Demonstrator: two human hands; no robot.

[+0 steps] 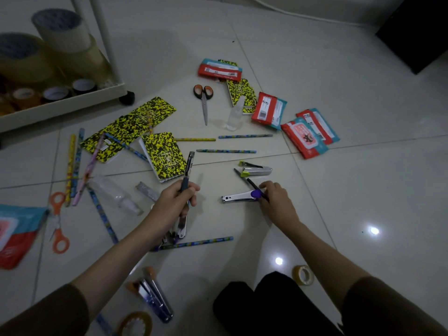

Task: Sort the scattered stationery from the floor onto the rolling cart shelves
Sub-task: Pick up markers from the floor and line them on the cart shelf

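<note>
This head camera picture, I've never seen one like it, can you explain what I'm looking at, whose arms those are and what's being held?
It is a single wide-angle view from a camera worn on a person's head, looking down at a tiled floor. The two arms are the wearer's own. The left hand has its grip closed around a dark pen, pointing up. The right hand is on a second pen lying across a purple-tipped stapler; whether it is gripped is unclear. Scattered around are yellow-black notebooks, pencils, scissors, red wipe packs and a green-tipped stapler. At upper left is the rolling cart, already holding tape rolls.
</note>
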